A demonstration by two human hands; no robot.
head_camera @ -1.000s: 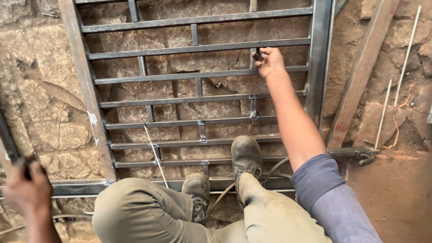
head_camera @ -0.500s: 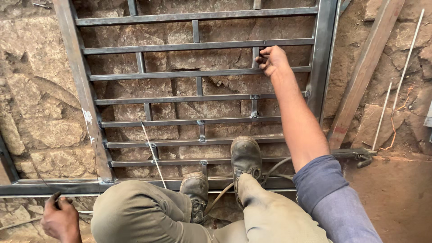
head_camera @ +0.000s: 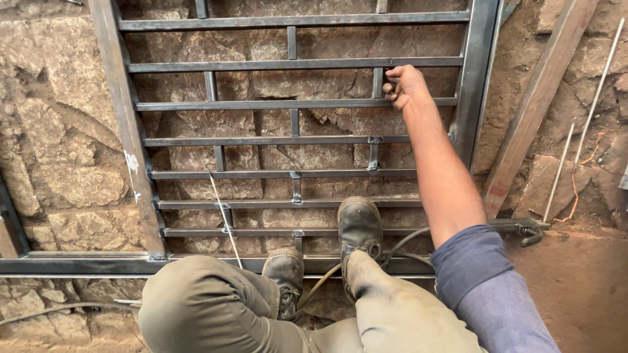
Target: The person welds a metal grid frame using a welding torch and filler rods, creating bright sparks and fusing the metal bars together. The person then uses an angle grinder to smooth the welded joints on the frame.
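A steel grille [head_camera: 294, 103] of flat horizontal bars joined by short upright pieces lies on rough stone ground. My right hand [head_camera: 403, 85] reaches out to its far right part, near the frame's thick right rail [head_camera: 476, 85]. Its fingers are curled around a short upright piece [head_camera: 377, 81] between two horizontal bars. My left hand is out of view. I crouch at the near edge of the grille, with both boots [head_camera: 358, 226] resting on its lower bars.
A thin welding rod [head_camera: 224, 219] leans across the lower bars. A dark cable [head_camera: 398, 246] runs under my right boot. A metal clamp [head_camera: 525, 229] grips the frame's lower right corner. A long angled bar [head_camera: 540, 98] and thin pale rods [head_camera: 592, 111] lie to the right.
My left hand, seen at the lower left holding something dark, has dropped out of view. My right hand stays on the same spot of the grille.
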